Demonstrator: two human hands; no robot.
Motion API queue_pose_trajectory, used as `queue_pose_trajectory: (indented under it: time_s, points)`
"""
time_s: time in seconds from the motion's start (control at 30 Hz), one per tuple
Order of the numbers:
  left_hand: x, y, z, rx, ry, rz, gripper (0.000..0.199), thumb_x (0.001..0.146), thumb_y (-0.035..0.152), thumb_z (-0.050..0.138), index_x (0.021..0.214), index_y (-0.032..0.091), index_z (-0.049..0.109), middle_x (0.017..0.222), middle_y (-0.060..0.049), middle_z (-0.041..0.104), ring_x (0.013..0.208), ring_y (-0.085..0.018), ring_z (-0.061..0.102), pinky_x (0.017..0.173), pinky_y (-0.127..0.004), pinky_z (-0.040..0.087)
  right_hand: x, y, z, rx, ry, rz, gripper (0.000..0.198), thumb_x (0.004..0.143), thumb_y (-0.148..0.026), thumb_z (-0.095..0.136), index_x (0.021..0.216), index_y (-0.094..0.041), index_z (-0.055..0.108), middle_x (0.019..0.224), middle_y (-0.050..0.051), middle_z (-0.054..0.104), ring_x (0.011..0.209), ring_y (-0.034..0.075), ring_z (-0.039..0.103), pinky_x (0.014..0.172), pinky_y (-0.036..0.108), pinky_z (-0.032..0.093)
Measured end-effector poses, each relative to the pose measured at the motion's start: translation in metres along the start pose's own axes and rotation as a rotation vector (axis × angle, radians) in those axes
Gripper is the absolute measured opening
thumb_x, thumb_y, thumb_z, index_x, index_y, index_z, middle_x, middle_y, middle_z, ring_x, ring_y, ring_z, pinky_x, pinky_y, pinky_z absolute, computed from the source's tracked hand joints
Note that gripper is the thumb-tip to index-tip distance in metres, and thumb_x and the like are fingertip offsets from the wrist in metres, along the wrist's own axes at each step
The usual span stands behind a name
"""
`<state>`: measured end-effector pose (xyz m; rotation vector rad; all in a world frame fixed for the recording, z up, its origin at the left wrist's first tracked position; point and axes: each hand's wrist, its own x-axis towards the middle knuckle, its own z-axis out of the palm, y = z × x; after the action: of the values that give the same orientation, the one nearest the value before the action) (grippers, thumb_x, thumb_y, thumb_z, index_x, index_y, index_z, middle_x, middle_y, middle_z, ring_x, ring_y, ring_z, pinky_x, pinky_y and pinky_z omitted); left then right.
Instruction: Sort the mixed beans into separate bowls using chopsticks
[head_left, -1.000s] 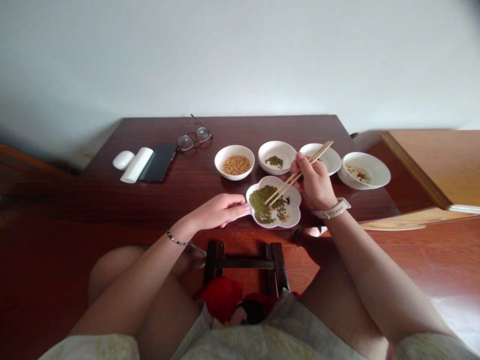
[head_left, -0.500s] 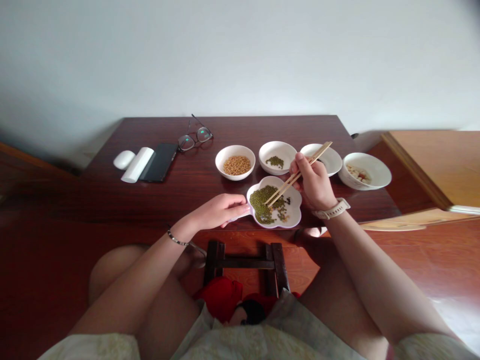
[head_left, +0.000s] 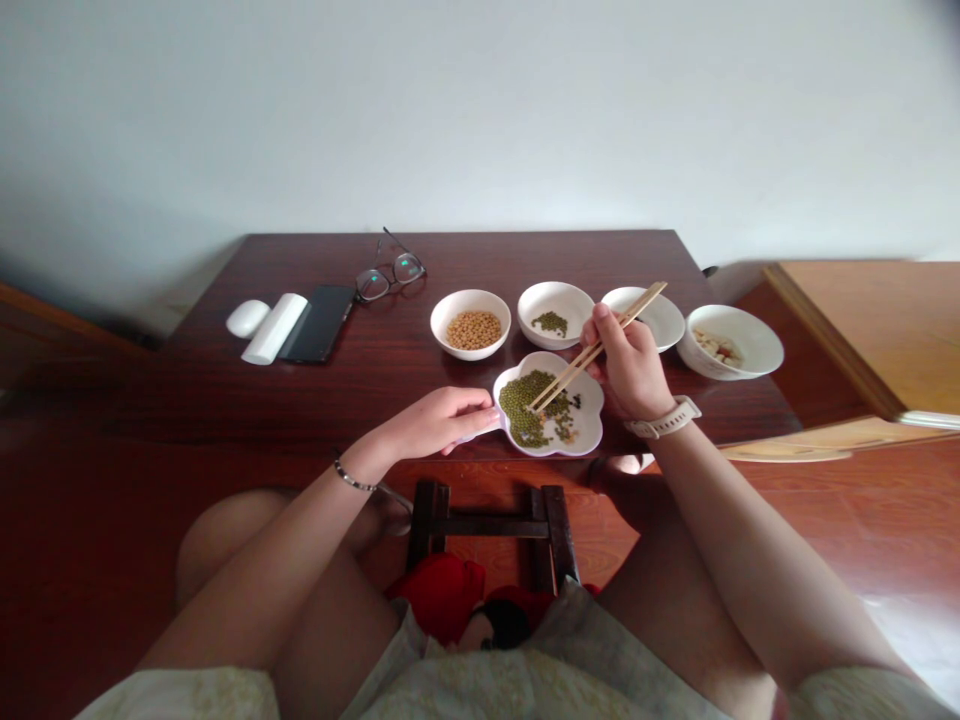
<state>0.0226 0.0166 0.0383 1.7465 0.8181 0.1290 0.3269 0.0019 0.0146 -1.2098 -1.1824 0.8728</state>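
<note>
My left hand [head_left: 439,420] is closed round the handle of a flower-shaped white dish [head_left: 590,415] at the table's front edge. Green beans [head_left: 521,400], probably mung beans, fill much of its left side, with a few dark and yellowish bits at the right. My right hand [head_left: 628,362] grips a pair of wooden chopsticks [head_left: 577,366], whose tips reach down among the green beans. Whether the tips pinch a bean is too small to tell. Just behind the dish, a white bowl [head_left: 534,298] holds a small heap of green beans.
A bowl of yellow beans [head_left: 474,330] stands left of the green-bean bowl. Partly behind my right hand is another white bowl [head_left: 664,318]; a larger bowl [head_left: 761,345] with pale pieces stands farther right. Glasses [head_left: 390,278], a dark tablet-like slab [head_left: 321,325] and white cases [head_left: 275,328] lie left.
The chopstick tips have shifted very slightly left among the green beans. My left hand and the dish stay in place.
</note>
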Motion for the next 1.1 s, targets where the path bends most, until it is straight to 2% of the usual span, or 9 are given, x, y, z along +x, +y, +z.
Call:
queue_pose_trajectory:
  time_s: [0.47, 0.6, 0.87, 1.0, 1.1]
  points:
    - [0.0, -0.002, 0.0, 0.006, 0.012, 0.012, 0.051, 0.107, 0.068, 0.06, 0.092, 0.02, 0.064, 0.076, 0.002, 0.06, 0.054, -0.009, 0.052, 0.047, -0.019, 0.039, -0.002, -0.006, 0.0, -0.023, 0.02, -0.021, 0.061, 0.104, -0.08, 0.057, 0.074, -0.026, 0.058, 0.048, -0.004, 0.046, 0.04, 0.012, 0.039, 0.041, 0.029, 0.027]
    - [0.0, 0.0, 0.0, 0.004, 0.004, 0.005, 0.051, 0.106, 0.069, 0.061, 0.092, 0.02, 0.064, 0.077, 0.001, 0.062, 0.054, -0.009, 0.053, 0.047, -0.019, 0.04, 0.0, -0.004, -0.001, 0.014, 0.058, -0.029, 0.06, 0.104, -0.079, 0.057, 0.075, -0.027, 0.057, 0.052, -0.004, 0.046, 0.041, 0.012, 0.039, 0.041, 0.029, 0.028]
    - [0.0, -0.003, 0.0, -0.004, -0.005, 0.005, 0.049, 0.107, 0.068, 0.06, 0.093, 0.021, 0.063, 0.076, 0.002, 0.059, 0.056, -0.01, 0.052, 0.049, -0.02, 0.039, 0.007, -0.017, -0.009, 0.105, 0.207, -0.122, 0.059, 0.103, -0.075, 0.064, 0.073, -0.026, 0.051, 0.069, -0.002, 0.048, 0.045, 0.01, 0.038, 0.039, 0.031, 0.022]
    - [0.0, -0.004, 0.0, -0.004, -0.002, 0.008, 0.05, 0.107, 0.068, 0.06, 0.091, 0.021, 0.061, 0.075, 0.003, 0.057, 0.056, -0.01, 0.051, 0.049, -0.02, 0.038, 0.014, -0.025, -0.026, 0.15, 0.311, -0.183, 0.058, 0.102, -0.073, 0.067, 0.072, -0.027, 0.05, 0.068, -0.001, 0.047, 0.044, 0.01, 0.039, 0.036, 0.031, 0.022]
    - [0.0, -0.003, 0.0, -0.001, -0.004, 0.01, 0.05, 0.107, 0.069, 0.06, 0.092, 0.022, 0.061, 0.075, 0.003, 0.057, 0.055, -0.01, 0.051, 0.05, -0.02, 0.039, 0.02, -0.029, -0.044, 0.167, 0.415, -0.247, 0.055, 0.104, -0.065, 0.068, 0.069, -0.027, 0.052, 0.066, -0.001, 0.047, 0.043, 0.01, 0.04, 0.036, 0.033, 0.02]
